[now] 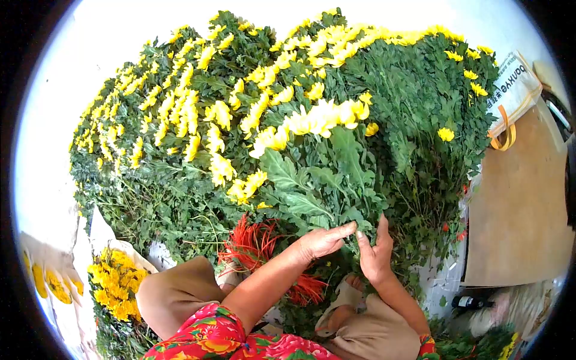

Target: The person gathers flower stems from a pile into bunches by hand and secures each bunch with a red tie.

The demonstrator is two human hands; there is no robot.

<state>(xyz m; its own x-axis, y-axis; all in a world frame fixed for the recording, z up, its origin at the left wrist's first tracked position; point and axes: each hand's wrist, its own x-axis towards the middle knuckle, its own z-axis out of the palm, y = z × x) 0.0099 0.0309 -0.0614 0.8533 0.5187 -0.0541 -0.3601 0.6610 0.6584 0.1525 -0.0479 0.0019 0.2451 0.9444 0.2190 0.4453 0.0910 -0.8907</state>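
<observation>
A bunch of yellow chrysanthemums with broad green leaves is held up in front of me, its blooms pointing away. My left hand is closed at the base of the bunch, below the leaves. Close beside it, my right hand grips the same base, thumb and forefinger raised and the thumb near the left fingertips. The gripped stems are mostly hidden by leaves and fingers. Under my left forearm lies a bundle of thin red ties, and more red ties lie between my legs.
A large heap of cut chrysanthemums rises ahead, with leafy stems at its right. Wrapped darker yellow flowers stand left of my knee. At right are a cardboard sheet, a printed bag and a dark bottle.
</observation>
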